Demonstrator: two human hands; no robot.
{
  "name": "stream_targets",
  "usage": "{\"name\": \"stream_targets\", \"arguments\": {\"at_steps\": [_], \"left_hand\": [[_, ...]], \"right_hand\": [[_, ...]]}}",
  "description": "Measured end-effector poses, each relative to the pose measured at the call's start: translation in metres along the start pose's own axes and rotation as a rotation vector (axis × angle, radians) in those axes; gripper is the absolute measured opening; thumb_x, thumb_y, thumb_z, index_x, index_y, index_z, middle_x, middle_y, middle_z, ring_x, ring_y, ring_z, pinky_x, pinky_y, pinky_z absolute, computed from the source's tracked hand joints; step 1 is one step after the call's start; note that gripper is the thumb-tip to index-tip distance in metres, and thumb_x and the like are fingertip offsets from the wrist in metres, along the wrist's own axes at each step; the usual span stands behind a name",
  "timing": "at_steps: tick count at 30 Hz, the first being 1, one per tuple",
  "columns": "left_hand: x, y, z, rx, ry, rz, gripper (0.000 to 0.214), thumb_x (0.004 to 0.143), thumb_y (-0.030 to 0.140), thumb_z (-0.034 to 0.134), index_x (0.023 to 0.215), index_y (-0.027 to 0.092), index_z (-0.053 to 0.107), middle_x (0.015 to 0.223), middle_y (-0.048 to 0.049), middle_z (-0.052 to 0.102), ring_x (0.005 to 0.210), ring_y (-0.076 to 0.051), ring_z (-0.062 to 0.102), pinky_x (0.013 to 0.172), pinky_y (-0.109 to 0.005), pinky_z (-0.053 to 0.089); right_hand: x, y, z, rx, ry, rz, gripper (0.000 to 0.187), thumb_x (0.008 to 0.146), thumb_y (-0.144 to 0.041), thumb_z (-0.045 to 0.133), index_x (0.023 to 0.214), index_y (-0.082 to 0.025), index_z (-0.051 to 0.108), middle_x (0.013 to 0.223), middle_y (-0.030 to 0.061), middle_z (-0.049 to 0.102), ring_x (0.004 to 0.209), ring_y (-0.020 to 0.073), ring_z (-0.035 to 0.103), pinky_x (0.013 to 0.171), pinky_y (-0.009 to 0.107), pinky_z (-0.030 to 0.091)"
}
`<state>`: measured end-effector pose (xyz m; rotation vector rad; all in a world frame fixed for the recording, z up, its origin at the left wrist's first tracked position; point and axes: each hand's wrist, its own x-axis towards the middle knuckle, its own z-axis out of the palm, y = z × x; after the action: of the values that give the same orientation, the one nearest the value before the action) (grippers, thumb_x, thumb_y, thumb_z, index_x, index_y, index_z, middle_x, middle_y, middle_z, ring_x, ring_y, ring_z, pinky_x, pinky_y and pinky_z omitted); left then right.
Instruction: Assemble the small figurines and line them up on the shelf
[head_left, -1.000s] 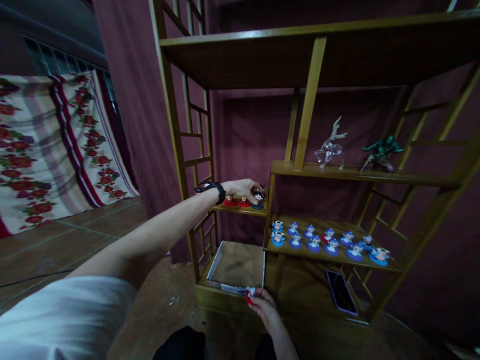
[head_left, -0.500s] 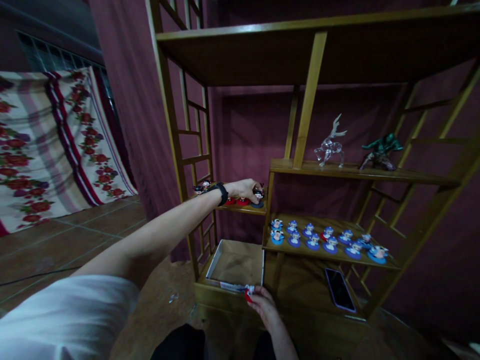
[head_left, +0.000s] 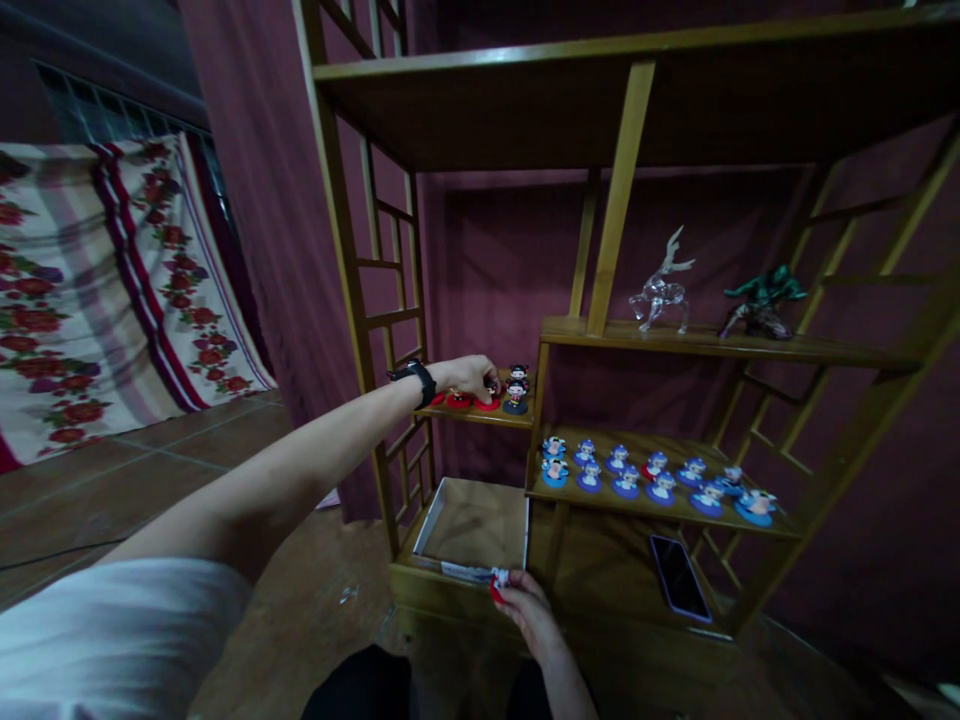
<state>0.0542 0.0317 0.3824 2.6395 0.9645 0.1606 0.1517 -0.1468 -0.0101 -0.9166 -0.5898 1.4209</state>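
Observation:
My left hand (head_left: pixel 474 376), with a dark watch on the wrist, reaches to the small left shelf. Its fingers are closed around a black-haired figurine on a red base (head_left: pixel 487 404), which stands on the shelf. Just right of it stand two more black-haired figurines, the front one (head_left: pixel 515 395) on a dark base. Further red-based figurines (head_left: pixel 458 400) sit to the left, partly hidden by my wrist. Low down, my right hand (head_left: pixel 527 607) pinches a small white figurine with a red base (head_left: pixel 499 582) at the front edge of an open cardboard box (head_left: pixel 476 520).
On the right shelf (head_left: pixel 679 512) stand two rows of blue and purple figurines (head_left: pixel 626 482). Above them are a clear deer ornament (head_left: pixel 661 290) and a green figure (head_left: pixel 763 300). A phone (head_left: pixel 679 578) lies on the bottom board. Slatted posts frame the sides.
My left hand has let go of the dark-based figurine at the shelf's right end and moved left to the red-based one beside it. My right hand stays almost still.

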Motion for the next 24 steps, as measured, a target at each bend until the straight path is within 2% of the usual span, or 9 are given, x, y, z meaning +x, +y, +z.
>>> {"name": "stream_targets", "arguments": {"at_steps": [5,12,16,24], "left_hand": [[-0.008,0.013,-0.002,0.040,0.004,0.011,0.030,0.057,0.020,0.069,0.086,0.014,0.069,0.055,0.0030,0.059,0.052,-0.010,0.047,0.053,-0.021,0.036],[-0.002,-0.008,-0.007,-0.058,0.027,0.073,0.055,0.051,0.029,0.074,0.102,0.013,0.063,0.079,-0.0018,0.066,0.064,-0.012,0.053,0.058,-0.020,0.038],[-0.001,-0.017,-0.003,-0.099,-0.012,0.131,0.046,0.052,0.032,0.073,0.093,0.012,0.065,0.076,-0.0010,0.066,0.063,-0.011,0.052,0.057,-0.020,0.038],[0.001,-0.020,0.002,-0.075,0.036,0.103,0.039,0.052,0.031,0.071,0.085,0.012,0.066,0.065,0.0013,0.062,0.053,-0.009,0.047,0.048,-0.019,0.032]], "right_hand": [[0.000,0.000,-0.002,-0.009,-0.014,-0.024,0.023,0.055,-0.025,0.070,0.075,-0.019,0.061,0.082,0.0031,0.066,0.083,0.0195,0.061,0.076,0.032,0.047],[0.005,0.005,-0.007,-0.019,-0.013,-0.012,0.024,0.053,-0.025,0.072,0.074,-0.019,0.062,0.083,0.0033,0.066,0.083,0.0195,0.060,0.075,0.032,0.047],[0.010,0.008,-0.009,-0.025,0.001,0.017,0.026,0.051,-0.026,0.073,0.073,-0.019,0.062,0.083,0.0030,0.066,0.081,0.0189,0.061,0.074,0.032,0.046],[0.011,0.011,-0.011,-0.031,-0.017,0.020,0.027,0.051,-0.027,0.073,0.074,-0.019,0.063,0.084,0.0036,0.067,0.083,0.0201,0.061,0.075,0.033,0.046]]}}
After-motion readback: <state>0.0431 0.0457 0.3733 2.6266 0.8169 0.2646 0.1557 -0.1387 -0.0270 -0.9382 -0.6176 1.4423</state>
